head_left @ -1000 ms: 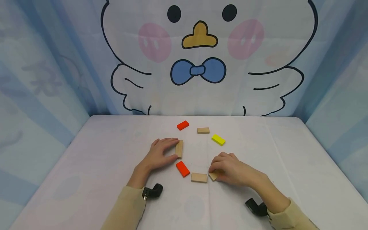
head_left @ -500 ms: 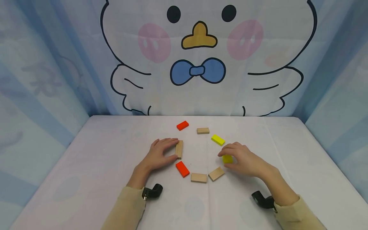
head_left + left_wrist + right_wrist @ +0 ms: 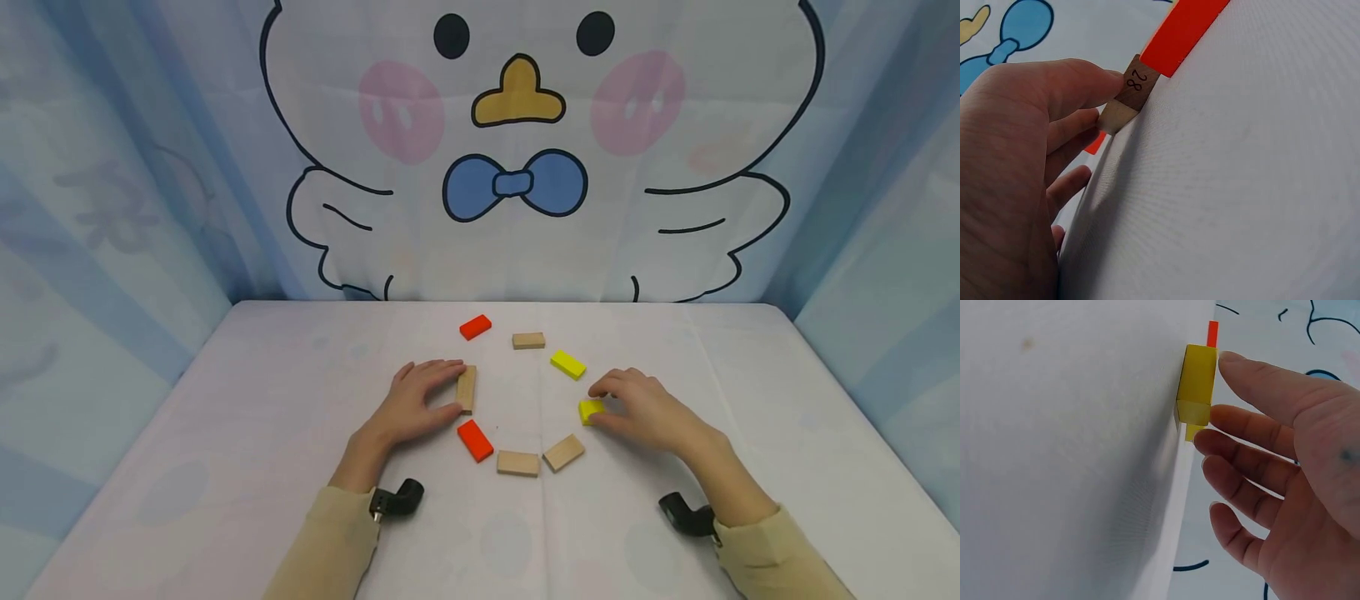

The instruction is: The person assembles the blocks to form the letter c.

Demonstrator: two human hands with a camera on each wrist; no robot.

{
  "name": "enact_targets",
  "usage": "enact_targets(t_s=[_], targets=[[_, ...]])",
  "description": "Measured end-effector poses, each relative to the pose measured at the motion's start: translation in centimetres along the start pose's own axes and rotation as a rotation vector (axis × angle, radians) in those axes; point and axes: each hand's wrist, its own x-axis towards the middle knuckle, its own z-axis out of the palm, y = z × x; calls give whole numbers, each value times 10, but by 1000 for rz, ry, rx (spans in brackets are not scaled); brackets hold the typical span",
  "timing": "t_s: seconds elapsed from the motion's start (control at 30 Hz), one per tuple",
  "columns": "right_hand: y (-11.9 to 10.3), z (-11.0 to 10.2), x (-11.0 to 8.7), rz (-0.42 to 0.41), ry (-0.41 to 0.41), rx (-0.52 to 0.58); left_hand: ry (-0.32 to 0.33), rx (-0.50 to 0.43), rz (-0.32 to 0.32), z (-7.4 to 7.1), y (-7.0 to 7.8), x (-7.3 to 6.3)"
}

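At the left of a ring of small blocks, my left hand [image 3: 415,402] holds a plain wooden block [image 3: 467,389] between thumb and fingertips. The left wrist view shows the thumb against the end of this wooden block [image 3: 1132,94], which bears the marking "28". On the ring's right side my right hand [image 3: 648,408] has its fingers loosely bent and spread around the outer edge of a yellow block [image 3: 590,412]. In the right wrist view, thumb and fingertips sit right beside the yellow block [image 3: 1197,378], without closing on it; light contact is hard to tell.
The ring also has a red block [image 3: 476,441], two wooden blocks [image 3: 517,463] along the near side, a second yellow block [image 3: 567,365], a wooden block [image 3: 528,340] and another red block [image 3: 476,327] at the back. A printed curtain hangs behind the white-covered table [image 3: 225,467].
My right hand has left the near-right wooden block, moved back and right to the yellow block, then drawn slightly off it, uncovering more yellow. My left hand stays put.
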Motion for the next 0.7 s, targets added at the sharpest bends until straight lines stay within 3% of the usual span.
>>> enact_targets(t_s=[0.27, 0.7], targets=[[-2, 3, 2, 73, -4, 45, -10, 5, -8, -1, 1, 1], [-4, 5, 4, 26, -15, 64, 3, -5, 3, 0, -1, 1]])
